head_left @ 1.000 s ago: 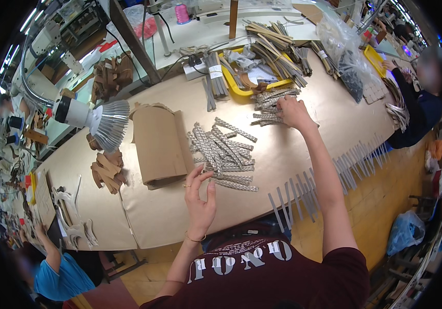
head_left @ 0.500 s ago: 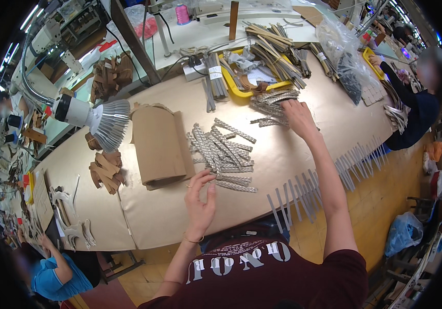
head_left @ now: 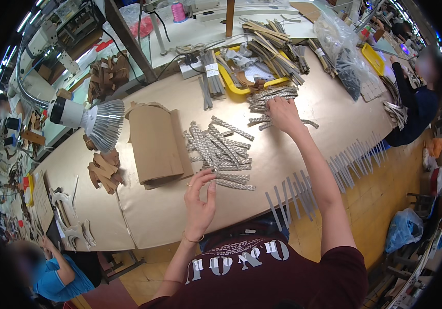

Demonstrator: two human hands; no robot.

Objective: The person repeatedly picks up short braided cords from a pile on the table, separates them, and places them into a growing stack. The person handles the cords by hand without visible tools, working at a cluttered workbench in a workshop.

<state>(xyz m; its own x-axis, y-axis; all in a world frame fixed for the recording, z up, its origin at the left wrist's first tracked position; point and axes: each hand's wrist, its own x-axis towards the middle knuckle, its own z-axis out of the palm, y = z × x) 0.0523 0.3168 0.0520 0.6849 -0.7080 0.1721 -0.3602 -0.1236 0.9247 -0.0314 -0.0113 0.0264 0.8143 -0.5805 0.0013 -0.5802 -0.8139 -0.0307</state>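
Observation:
My right hand (head_left: 284, 114) reaches over a pile of braided grey-and-white straps (head_left: 272, 93). Its fingers are bent and drawn together on the straps at the near side, and a strap end shows to the right of the hand. The fingertips themselves are partly hidden. My left hand (head_left: 200, 198) is palm inward, thumb apart from its fingers, and holds nothing. Its fingertips are at the near-left edge of a second, looser heap of braided straps (head_left: 221, 152), where I cannot tell touching from hovering.
A brown cardboard roll (head_left: 156, 144) stands left of the loose heap, beside a lamp (head_left: 87, 118) and brown strips (head_left: 106, 170). A yellow tray (head_left: 239, 91) with flat strips lies beyond. Grey strips (head_left: 303, 190) overhang the near table edge. Co-workers sit at both sides.
My right hand has moved a little left on the far strap pile, and the strap end beside it shows more. My left hand has stayed in place. The right co-worker's hand has left the yellow tray.

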